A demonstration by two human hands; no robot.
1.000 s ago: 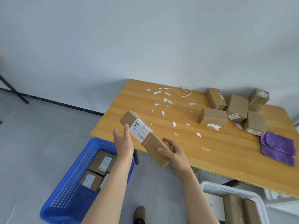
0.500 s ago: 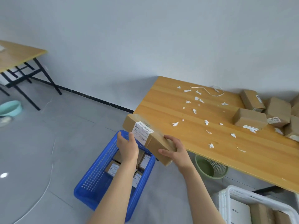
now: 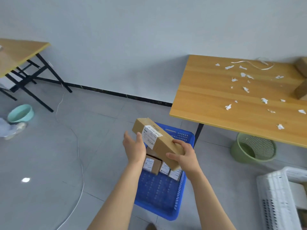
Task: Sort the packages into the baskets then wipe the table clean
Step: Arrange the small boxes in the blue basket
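Far to the left of the blue basket point(image 3: 159, 193), a second wooden table point(image 3: 20, 52) is standing on black legs against the wall, and a teal basin point(image 3: 20, 113) is sitting on the floor below it. A thin white cable point(image 3: 78, 146) is trailing over the grey tiles, between the basin and the blue basket. Above the basket's left rim, the left hand point(image 3: 134, 148) is pressing its palm against the labelled side of a long cardboard package point(image 3: 159, 143), with the fingers straight and pointing up rather than wrapped round it. The package is hanging tilted in the air directly over the blue basket, its far end higher than its near end. Under it, several smaller labelled packages point(image 3: 152, 164) are lying in the far half of the basket. Over the basket's right rim, the right hand point(image 3: 184, 158) is grasping the package's near end, its fingers curling over the top edge and its thumb underneath. Just behind and to the right of the blue basket, the work table point(image 3: 207, 100) is carrying scattered white paper scraps point(image 3: 264, 100) and, at the frame's edge, two more brown packages point(image 3: 301, 92). A green wastebasket point(image 3: 254, 148) is standing to the basket's right under the table edge, and a white basket point(image 3: 275, 196) is sitting farther right, nearer the person.
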